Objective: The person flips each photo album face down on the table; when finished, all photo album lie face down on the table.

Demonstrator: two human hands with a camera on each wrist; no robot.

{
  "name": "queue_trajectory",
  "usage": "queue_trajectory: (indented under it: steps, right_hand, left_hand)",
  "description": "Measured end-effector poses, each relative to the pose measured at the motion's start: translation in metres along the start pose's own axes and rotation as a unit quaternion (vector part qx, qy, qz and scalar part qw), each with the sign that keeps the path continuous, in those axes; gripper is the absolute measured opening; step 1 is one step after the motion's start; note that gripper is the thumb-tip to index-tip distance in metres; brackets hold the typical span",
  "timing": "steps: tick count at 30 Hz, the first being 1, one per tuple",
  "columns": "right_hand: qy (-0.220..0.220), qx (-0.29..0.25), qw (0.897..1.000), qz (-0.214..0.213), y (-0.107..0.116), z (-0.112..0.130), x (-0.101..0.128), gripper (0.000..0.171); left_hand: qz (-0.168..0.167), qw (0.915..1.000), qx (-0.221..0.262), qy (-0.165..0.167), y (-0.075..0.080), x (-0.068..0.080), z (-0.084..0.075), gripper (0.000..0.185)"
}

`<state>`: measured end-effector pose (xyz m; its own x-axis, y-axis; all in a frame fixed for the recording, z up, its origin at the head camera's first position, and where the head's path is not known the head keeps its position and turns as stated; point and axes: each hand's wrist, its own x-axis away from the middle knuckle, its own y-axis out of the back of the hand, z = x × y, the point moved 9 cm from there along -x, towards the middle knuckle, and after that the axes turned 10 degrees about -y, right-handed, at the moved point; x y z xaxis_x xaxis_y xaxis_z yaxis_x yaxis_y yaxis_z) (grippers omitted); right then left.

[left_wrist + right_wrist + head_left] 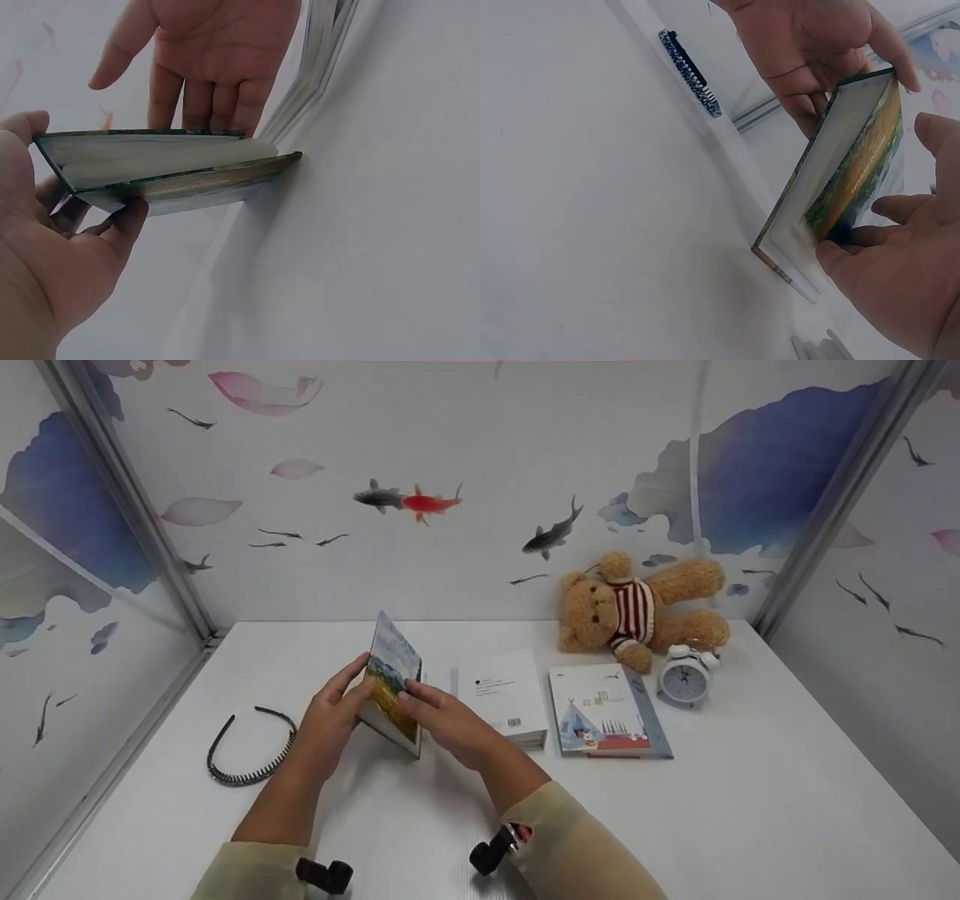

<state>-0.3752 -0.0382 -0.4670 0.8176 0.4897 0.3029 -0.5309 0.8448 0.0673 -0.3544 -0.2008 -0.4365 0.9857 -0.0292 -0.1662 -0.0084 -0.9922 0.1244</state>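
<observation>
A small hardcover book (395,664) with a painted landscape cover, blue sky over a yellow field, stands tilted above the table. My left hand (334,716) holds it along the spine side, thumb on one cover and fingers on the other. In the left wrist view, the pale pages of the book (165,159) show between its two covers. My right hand (454,726) touches the painted cover near the free edge with its fingertips. The right thumb stands apart from the book (870,161) in the right wrist view.
A black toothed headband (251,776) lies left on the white table. To the right are a white book (499,690), a stack with an illustrated book (600,712), a white twin-bell alarm clock (685,679) and a teddy bear (596,611) against the back wall.
</observation>
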Motion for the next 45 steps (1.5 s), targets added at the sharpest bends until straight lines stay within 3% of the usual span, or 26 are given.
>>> queue_trajectory:
  steps: [8, 17, 23, 27, 32, 39, 45]
  right_hand:
    - [0.005, -0.032, 0.999, -0.026, 0.013, 0.009, 0.006, 0.068]
    - [0.028, -0.043, 0.997, -0.051, 0.024, 0.024, 0.016, 0.066]
    - [0.041, -0.058, 0.996, -0.055, 0.026, 0.029, 0.02, 0.068]
    - [0.046, -0.065, 0.995, -0.057, 0.026, 0.032, 0.02, 0.068]
    - [0.045, -0.09, 0.993, -0.054, 0.028, 0.032, 0.019, 0.062]
    - [0.063, -0.094, 0.991, -0.075, 0.037, 0.029, 0.014, 0.06]
    - [0.053, -0.072, 0.99, -0.105, 0.046, 0.021, 0.01, 0.059]
  left_hand:
    - [0.044, 0.998, -0.014, -0.044, -0.015, -0.001, -0.006, 0.052]
    - [0.067, 0.9968, 0.022, -0.037, -0.031, 0.0, -0.004, 0.077]
    - [0.102, 0.9928, 0.034, -0.053, -0.04, 0.003, -0.006, 0.073]
    - [0.102, 0.9929, 0.03, -0.052, -0.04, 0.004, -0.007, 0.068]
    - [0.101, 0.9944, 0.012, -0.028, -0.039, 0.004, -0.003, 0.062]
    - [0.099, 0.9914, -0.055, 0.066, -0.028, 0.004, 0.027, 0.059]
    - [0.095, 0.9839, -0.138, 0.063, -0.015, 0.001, 0.037, 0.064]
